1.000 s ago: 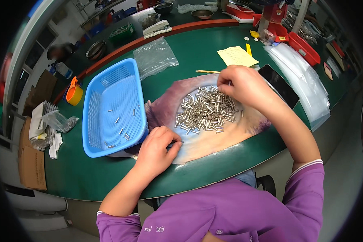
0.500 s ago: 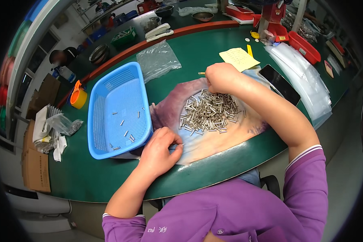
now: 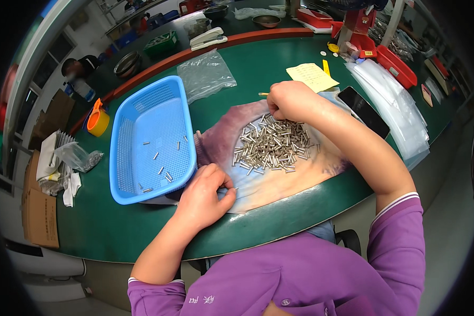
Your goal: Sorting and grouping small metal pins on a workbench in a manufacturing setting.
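A heap of small metal pins (image 3: 274, 145) lies on a tie-dyed cloth (image 3: 268, 195) spread over the table. At the heap's far edge my right hand (image 3: 289, 100) is closed, its fingertips pointing down by the pins. A thin stick-like tool with a brass-coloured end (image 3: 263, 94) juts from its left side; the rest is hidden in the hand. My left hand (image 3: 208, 195) rests on the near left part of the cloth, thumb and forefinger closed on a small metal pin (image 3: 236, 188). Beside it stands a blue perforated plastic basket (image 3: 122, 142) with several pins lying inside.
A clear plastic bag (image 3: 205, 73) lies behind the basket. Yellow paper (image 3: 313, 77), a black phone (image 3: 363, 111) and clear plastic sheets (image 3: 389, 110) lie to the right. An orange cup (image 3: 97, 122) stands left of the basket. Another person (image 3: 79, 68) is at the far left.
The whole view has shifted slightly, and the basket appears a little farther left. Both hands keep nearly the same pose and place over the cloth.
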A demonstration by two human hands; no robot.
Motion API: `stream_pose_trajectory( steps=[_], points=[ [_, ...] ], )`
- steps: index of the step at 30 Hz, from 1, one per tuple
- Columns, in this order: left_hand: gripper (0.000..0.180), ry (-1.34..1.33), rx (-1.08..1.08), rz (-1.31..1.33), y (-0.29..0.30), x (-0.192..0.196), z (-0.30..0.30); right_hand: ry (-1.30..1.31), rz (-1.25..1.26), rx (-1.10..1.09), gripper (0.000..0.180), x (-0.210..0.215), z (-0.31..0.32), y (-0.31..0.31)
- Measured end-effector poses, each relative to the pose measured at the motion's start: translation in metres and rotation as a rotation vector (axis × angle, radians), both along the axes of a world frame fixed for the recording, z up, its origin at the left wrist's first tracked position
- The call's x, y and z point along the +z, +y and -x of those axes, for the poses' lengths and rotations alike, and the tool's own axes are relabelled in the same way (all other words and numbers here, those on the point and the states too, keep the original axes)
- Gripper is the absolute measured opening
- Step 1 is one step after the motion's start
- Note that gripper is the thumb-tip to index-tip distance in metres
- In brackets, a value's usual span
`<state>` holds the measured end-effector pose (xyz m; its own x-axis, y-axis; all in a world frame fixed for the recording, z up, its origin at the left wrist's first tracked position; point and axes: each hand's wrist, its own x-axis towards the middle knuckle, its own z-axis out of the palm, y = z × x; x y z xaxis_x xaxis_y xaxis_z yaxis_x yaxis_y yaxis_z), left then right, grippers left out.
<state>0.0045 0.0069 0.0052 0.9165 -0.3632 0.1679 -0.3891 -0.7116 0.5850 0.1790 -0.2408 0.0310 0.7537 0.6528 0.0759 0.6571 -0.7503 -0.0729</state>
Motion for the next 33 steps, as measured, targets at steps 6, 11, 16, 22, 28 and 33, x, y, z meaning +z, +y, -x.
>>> stream_pose_trajectory(
  steps=[6, 11, 16, 22, 28, 33],
  points=[
    [0.014, -0.005, -0.006, -0.005, 0.001, -0.001, -0.001, 0.211, 0.155, -0.086, 0.012, 0.011, -0.002, 0.002],
    [0.011, -0.078, 0.008, 0.083, 0.001, -0.008, -0.003, -0.018, -0.271, -0.179, 0.016, 0.007, -0.004, -0.022],
    [0.011, -0.111, 0.066, 0.159, -0.005, -0.010, -0.006, -0.414, -0.008, -0.464, 0.014, 0.019, 0.013, -0.048],
    [0.019, -0.185, 0.073, 0.099, -0.010, -0.020, -0.013, 0.116, -0.388, 0.178, 0.015, 0.007, 0.097, 0.010],
    [0.040, -0.295, -0.083, -0.069, -0.012, -0.016, -0.019, -0.004, -0.389, 0.314, 0.016, -0.019, 0.110, 0.027],
    [0.034, -0.172, -0.006, 0.010, -0.012, -0.005, -0.003, -0.019, -0.413, 0.266, 0.014, -0.009, 0.111, 0.015]
  ],
)
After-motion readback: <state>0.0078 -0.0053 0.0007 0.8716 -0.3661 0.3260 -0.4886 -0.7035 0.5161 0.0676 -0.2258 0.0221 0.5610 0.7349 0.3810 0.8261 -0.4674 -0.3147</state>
